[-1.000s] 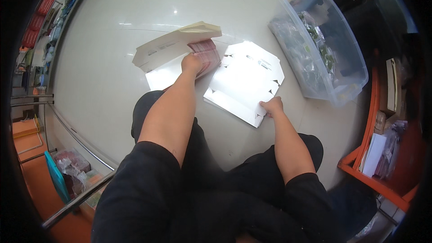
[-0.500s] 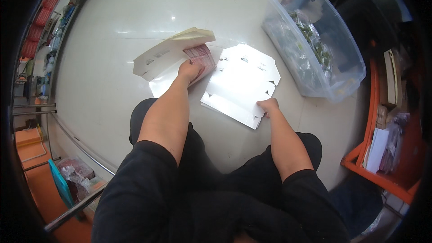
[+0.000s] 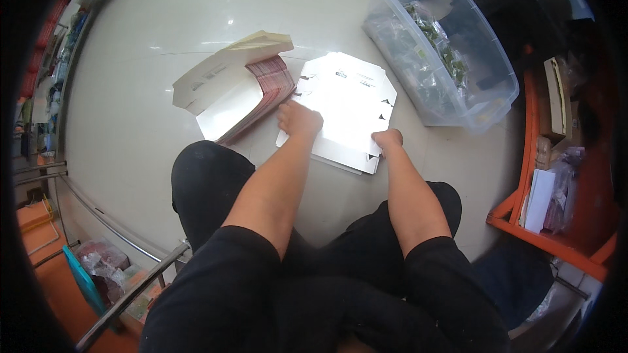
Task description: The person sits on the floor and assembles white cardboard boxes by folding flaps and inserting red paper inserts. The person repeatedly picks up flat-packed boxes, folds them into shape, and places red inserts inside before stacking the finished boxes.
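A stack of flat white die-cut cartons (image 3: 345, 101) lies on the floor before me. At its near right edge, my right hand (image 3: 389, 140) is closed, thumb on top and fingers hidden at the side. My left hand (image 3: 301, 119) has its fingers curled round the stack's left edge. To the left rests a folded-over pile of cartons, its white outer sheet (image 3: 229, 95) bent up like an open book and its many red-pink edges (image 3: 271, 80) showing. No hand touches that pile.
A clear plastic tub (image 3: 481, 108) of small clear packets with green contents stands at the far right. An orange shelf (image 3: 513, 212) holding papers and bags is on the right. Metal rails (image 3: 140, 294) and stocked racks (image 3: 62, 59) line the left.
My left hand has let go of the red-edged pile and moved right to the white stack's left edge. My right hand stays on the stack's right edge. The view has shifted slightly.
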`<state>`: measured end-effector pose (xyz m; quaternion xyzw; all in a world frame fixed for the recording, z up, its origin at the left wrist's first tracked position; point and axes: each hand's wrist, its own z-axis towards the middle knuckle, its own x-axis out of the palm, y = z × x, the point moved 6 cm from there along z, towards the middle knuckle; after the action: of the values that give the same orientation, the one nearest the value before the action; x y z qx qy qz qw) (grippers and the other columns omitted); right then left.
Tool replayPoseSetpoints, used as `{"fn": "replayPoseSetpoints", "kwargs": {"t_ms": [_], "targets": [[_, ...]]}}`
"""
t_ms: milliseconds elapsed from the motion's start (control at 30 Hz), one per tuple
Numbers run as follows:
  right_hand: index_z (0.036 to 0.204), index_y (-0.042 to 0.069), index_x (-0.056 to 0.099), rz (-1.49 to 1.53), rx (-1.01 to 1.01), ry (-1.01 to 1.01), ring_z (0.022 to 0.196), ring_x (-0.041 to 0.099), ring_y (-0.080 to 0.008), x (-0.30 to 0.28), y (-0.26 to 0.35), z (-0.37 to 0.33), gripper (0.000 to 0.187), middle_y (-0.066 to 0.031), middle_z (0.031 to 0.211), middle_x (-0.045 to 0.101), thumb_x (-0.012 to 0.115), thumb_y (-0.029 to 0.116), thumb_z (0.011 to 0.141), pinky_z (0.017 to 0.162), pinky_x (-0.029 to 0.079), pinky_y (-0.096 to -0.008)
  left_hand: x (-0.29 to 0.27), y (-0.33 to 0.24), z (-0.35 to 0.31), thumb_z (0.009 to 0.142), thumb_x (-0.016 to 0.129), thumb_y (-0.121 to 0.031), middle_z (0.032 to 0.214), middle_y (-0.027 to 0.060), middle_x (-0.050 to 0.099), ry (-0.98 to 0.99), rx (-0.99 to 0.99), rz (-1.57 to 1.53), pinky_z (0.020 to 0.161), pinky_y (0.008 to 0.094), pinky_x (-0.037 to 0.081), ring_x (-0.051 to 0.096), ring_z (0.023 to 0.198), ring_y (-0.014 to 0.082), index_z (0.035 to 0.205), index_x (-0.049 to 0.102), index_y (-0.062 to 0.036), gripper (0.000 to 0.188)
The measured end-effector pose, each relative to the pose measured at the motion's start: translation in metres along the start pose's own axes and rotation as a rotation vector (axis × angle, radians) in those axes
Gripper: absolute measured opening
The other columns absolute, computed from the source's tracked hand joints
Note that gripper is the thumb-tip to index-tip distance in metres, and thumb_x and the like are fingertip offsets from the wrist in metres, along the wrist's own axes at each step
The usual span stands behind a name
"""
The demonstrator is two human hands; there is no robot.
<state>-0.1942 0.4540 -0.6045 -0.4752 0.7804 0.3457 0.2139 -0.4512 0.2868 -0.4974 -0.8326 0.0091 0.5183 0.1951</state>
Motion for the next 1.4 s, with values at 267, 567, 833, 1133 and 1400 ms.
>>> {"fn": "replayPoseSetpoints", "kwargs": {"t_ms": [267,567,833,1133,1400], "targets": [[0.107,-0.009,0.071,0.159,-0.024,0.183,0.1,0.074,-0.0334,0.014,0.008,-0.011,0.039,-0.0243,0.112,0.072,0.076,0.016,0.078,0.082,0.06,-0.0409,0.025,0.032,-0.001,0.079,0.076,-0.042,0.144,0.0213,0.041,-0.183,0.058,0.034,0.116,0.0496,0.032,0.039,0.138,0.0387,0.14,0.045,0.0029,0.082],[0.119,-0.005,0.066,0.053,0.03,0.064,0.108,0.07,-0.033,-0.012,0.025,-0.021,0.047,-0.0214,0.123,0.067,0.079,0.018,0.081,0.088,0.058,-0.0411,0.025,0.032,0.021,0.078,0.075,-0.038,0.14,0.0212,0.046,0.174,-0.003,-0.073,0.109,0.0485,0.044,0.047,0.132,0.0387,0.138,0.047,0.003,0.078],[0.105,-0.003,0.074,-0.202,-0.167,-0.28,0.105,0.073,-0.0322,-0.049,0.043,0.003,0.033,-0.0215,0.108,0.074,0.071,0.019,0.081,0.089,0.058,-0.0423,0.037,-0.001,0.013,0.074,0.079,-0.038,0.136,0.0212,0.051,0.071,0.052,-0.164,0.108,0.0475,0.046,0.05,0.13,0.0383,0.134,0.053,0.0002,0.075],[0.125,-0.006,0.066,0.408,-0.367,0.512,0.107,0.069,-0.0273,-0.205,0.062,-0.087,0.05,-0.018,0.12,0.071,0.078,0.026,0.089,0.091,0.056,-0.0412,-0.042,-0.067,-0.086,0.073,0.075,-0.046,0.14,0.03,0.052,0.089,-0.17,-0.131,0.116,0.0498,0.037,0.046,0.136,0.0431,0.14,0.05,0.0039,0.087],[0.127,-0.007,0.065,0.465,-0.279,0.499,0.115,0.065,-0.0264,-0.243,0.011,-0.102,0.054,-0.0209,0.128,0.067,0.08,0.029,0.09,0.095,0.052,-0.0377,-0.067,-0.082,-0.125,0.081,0.082,-0.025,0.111,0.0127,0.07,0.403,0.116,-0.839,0.063,0.039,0.053,0.068,0.084,0.0227,0.137,0.055,0.0003,0.067]]}}
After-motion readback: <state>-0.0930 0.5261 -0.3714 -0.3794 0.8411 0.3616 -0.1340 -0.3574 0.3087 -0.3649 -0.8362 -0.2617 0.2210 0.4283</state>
